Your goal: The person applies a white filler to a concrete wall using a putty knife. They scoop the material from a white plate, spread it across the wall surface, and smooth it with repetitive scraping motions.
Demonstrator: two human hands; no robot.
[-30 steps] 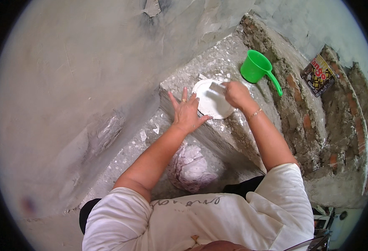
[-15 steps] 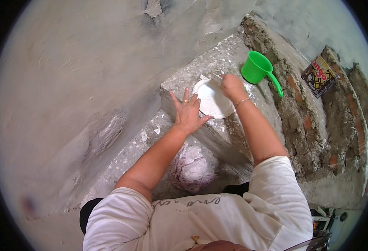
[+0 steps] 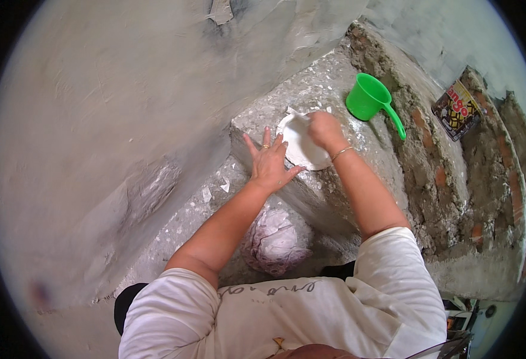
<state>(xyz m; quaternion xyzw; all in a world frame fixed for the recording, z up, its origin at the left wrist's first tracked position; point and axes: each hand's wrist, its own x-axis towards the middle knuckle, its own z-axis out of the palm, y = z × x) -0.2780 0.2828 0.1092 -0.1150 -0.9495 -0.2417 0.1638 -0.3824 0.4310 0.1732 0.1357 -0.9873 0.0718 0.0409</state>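
Observation:
A round white bowl or tub [image 3: 302, 151] with white contents stands on a rough concrete step [image 3: 317, 90]. My left hand [image 3: 268, 163] rests against its near left rim, fingers spread. Over the far right part of the bowl, my right hand [image 3: 324, 129] is closed in a fist; what it grips is hidden by the hand. A green plastic dipper [image 3: 366, 99] with a long curved handle stands just beyond the right hand, to its right.
On the lower step sits a bundle of pale, purplish crumpled plastic [image 3: 277, 240]. White flakes [image 3: 207, 193] lie beside it. Rough steps with exposed brick [image 3: 439, 173] rise at the right, and a printed packet [image 3: 457, 110] rests there. A plastered wall [image 3: 107, 107] fills the left.
My right hand has moved slightly left and toward me, from the bowl's far right rim to over its inside. My left hand keeps its place on the rim.

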